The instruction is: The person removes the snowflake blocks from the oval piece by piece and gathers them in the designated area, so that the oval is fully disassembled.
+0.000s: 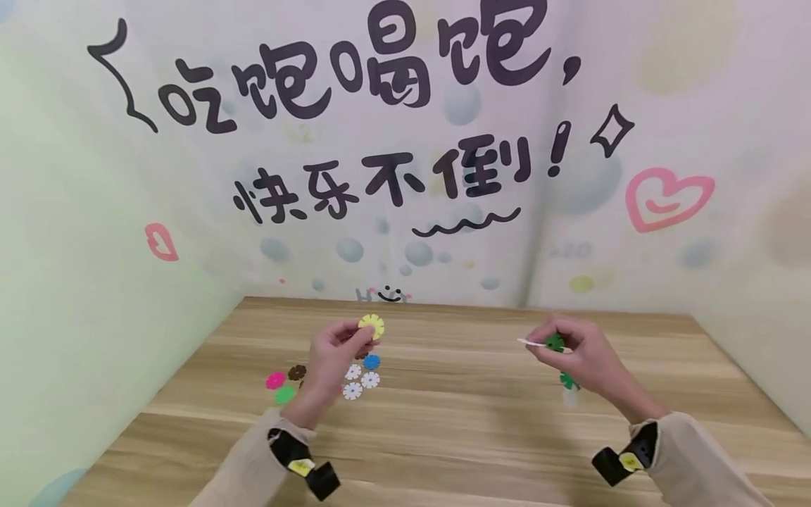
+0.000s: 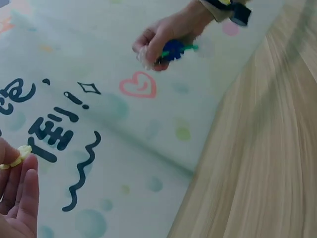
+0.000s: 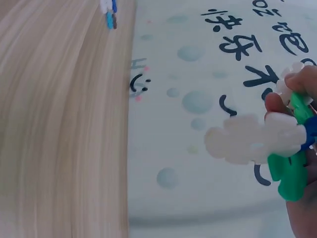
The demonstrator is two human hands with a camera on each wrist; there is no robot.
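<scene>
My left hand point(image 1: 329, 359) pinches a yellow notched disc point(image 1: 374, 324), a flat snowflake-type building piece, between thumb and fingers above the table. In the left wrist view the same yellow disc point(image 2: 19, 156) appears nearly edge-on at the fingertips. Some distance to the right, my right hand point(image 1: 586, 355) grips several notched discs slotted together. In the right wrist view this cluster shows white point(image 3: 237, 139), green point(image 3: 292, 186) and dark blue point(image 3: 310, 131) discs. The fingers cover part of it. A gap separates the yellow disc from the cluster.
Loose discs lie on the wooden table point(image 1: 456, 415) below and around my left hand: pink point(image 1: 275, 380), brown point(image 1: 297, 372), green point(image 1: 285, 395), blue point(image 1: 372, 362) and several white ones point(image 1: 352, 391). My left forearm hides some. A printed wall point(image 1: 443, 267) stands behind the table.
</scene>
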